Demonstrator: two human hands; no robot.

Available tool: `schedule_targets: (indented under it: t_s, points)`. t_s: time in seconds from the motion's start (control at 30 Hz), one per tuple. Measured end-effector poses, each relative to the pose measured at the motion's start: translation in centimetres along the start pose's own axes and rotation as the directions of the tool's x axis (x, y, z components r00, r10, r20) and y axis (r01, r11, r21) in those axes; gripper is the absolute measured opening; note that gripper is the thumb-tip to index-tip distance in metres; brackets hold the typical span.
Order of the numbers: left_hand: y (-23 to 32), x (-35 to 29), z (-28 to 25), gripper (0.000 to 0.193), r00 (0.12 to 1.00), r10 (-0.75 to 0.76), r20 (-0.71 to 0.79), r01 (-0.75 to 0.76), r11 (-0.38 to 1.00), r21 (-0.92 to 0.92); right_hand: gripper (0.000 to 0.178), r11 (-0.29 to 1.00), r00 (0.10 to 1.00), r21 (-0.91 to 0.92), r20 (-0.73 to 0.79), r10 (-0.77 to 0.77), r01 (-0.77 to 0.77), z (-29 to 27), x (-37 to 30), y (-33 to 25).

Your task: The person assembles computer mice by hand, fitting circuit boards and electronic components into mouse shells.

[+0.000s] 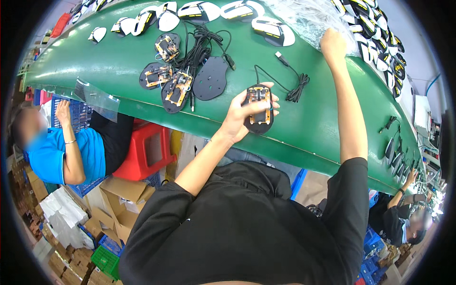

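My left hand [240,114] is closed around a black mouse base [259,125] above the table's near edge. An orange-brown circuit board [260,91] sits in that base, with my thumb lying across it. From the base's far end a black cable runs to a coiled bundle [298,89] on the table. Stretched far forward, my right hand [334,43] is at the edge of a heap of clear plastic pieces [313,21]. Its fingers look curled; whatever they grip is hidden.
Left of centre lie several mouse bases with boards [177,91], a bare black base [210,78] and tangled cables [199,42]. White-and-black mouse shells [273,31] line the far side, with more piled [380,42] at far right. Co-workers sit at left [71,152] and right [396,216].
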State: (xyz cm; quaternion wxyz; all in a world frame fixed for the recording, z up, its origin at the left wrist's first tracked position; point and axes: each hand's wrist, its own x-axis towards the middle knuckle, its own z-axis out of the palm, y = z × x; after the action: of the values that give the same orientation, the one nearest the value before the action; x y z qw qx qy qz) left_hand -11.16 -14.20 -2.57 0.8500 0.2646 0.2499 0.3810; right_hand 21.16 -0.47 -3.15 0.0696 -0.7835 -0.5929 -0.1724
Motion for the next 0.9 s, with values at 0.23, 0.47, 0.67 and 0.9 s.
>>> schedule_targets:
  t_s: [0.23, 0.47, 0.67, 0.9]
  points:
    - [0.5, 0.6, -0.7, 0.067, 0.952, -0.147, 0.270, 0.267, 0.829, -0.491, 0.016, 0.983, 0.985, -0.085, -0.044, -0.167, 0.162, -0.1, -0.1, 1.3]
    - [0.8, 0.3, -0.9, 0.055, 0.953, -0.137, 0.269, 0.267, 0.799, -0.539, 0.020, 0.991, 0.988, -0.033, 0.093, -0.124, 0.127, -1.4, 0.7, 0.9]
    - [0.5, 0.8, -1.7, 0.054, 0.941, -0.133, 0.311, 0.288, 0.795, -0.533, 0.031, 0.902, 0.987, 0.416, -0.055, 0.150, -0.114, -3.6, -0.9, 1.9]
    - [0.8, 0.5, -1.9, 0.048, 0.961, -0.157, 0.228, 0.251, 0.843, -0.476, 0.027, 0.548, 0.896, 0.749, 0.136, 0.423, -0.372, -6.1, -4.5, 1.7]
